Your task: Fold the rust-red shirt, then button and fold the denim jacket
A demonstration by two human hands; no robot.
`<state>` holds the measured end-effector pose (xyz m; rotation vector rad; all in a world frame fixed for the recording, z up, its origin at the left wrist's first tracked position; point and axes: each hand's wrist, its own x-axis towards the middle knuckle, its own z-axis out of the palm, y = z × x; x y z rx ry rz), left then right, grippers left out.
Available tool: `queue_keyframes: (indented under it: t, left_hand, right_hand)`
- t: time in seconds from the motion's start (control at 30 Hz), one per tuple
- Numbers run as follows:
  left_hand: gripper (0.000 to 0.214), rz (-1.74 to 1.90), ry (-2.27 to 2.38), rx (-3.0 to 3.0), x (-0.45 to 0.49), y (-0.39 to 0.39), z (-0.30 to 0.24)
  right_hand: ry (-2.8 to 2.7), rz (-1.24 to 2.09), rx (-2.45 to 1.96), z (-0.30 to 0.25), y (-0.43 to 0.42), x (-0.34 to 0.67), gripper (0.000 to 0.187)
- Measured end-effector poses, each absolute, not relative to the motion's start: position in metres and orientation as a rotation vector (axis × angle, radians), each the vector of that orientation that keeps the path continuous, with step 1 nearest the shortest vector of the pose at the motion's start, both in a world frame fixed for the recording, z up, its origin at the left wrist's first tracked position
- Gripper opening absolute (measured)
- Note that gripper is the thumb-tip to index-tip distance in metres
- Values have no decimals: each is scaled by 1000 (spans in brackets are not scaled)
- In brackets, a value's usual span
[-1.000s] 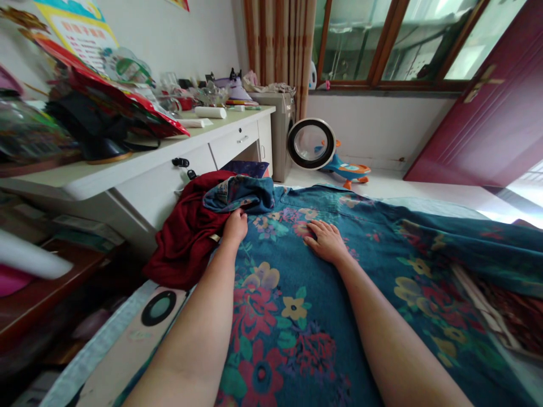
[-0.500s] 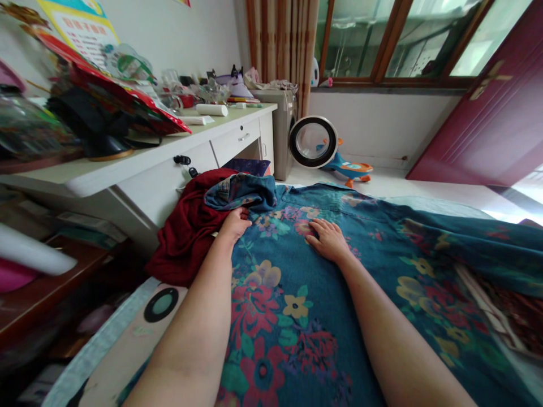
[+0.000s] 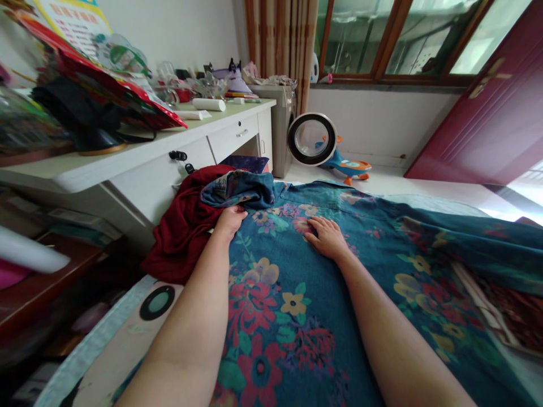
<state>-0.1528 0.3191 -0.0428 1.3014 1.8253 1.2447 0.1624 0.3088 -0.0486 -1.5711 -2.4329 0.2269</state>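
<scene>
A teal-blue garment (image 3: 271,316) with red and yellow flowers, a shirt or a dress, lies spread out in front of me. At its left edge my left hand (image 3: 231,220) is closed on the cloth, thumb on top, with some fingers hidden. A bunched part (image 3: 244,189) of the same cloth rests just beyond that hand. My right hand (image 3: 326,237) lies flat on the upper part of the garment, fingers stretched out. Dark red cloth (image 3: 182,234) is heaped beside my left hand, partly under the bunched part.
A white desk (image 3: 148,155) with clutter on top runs along the left. Behind it stands a washing machine (image 3: 282,130) with its round door (image 3: 313,139) swung out. A blue and orange ride-on toy (image 3: 345,164) is on the floor, near a red door (image 3: 470,113). Dark red-brown items (image 3: 517,322) lie at right.
My view has shifted slightly, so the scene sits a little further left and up. Both hands keep their places on the garment.
</scene>
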Motion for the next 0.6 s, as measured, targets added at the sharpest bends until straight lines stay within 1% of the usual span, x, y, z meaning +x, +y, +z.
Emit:
queue_keyframes:
  t: [0.13,0.23,0.3,0.37,0.47,0.53,0.6]
  left_hand:
    - [12,1237,1893,1441,-150,320,-41]
    - [26,1193,1909,1590,-149,319,-42]
    - [38,1168,1873,1566,-151,318,-46]
    - [43,1136,1829,1501,-154,318,-49]
    - [32,1051,1822,1502,-158,317,-52]
    - [23,994,1899,1554,-158,317,-51]
    - [19,923,2028,1627,-156,316,-48]
  right_hand:
    - [-2428,224,-1562,-49,309,162,54]
    - [-2430,232,-1569,-48,308,162,54]
    - [-2430,235,-1574,-47,308,162,54]
    - [-2426,234,-1573,-47,308,162,54]
    - [-2419,228,-1563,-48,309,162,54]
    - [-2417,230,-1558,-48,309,162,54]
    - [-2416,229,-1556,-48,309,163,53]
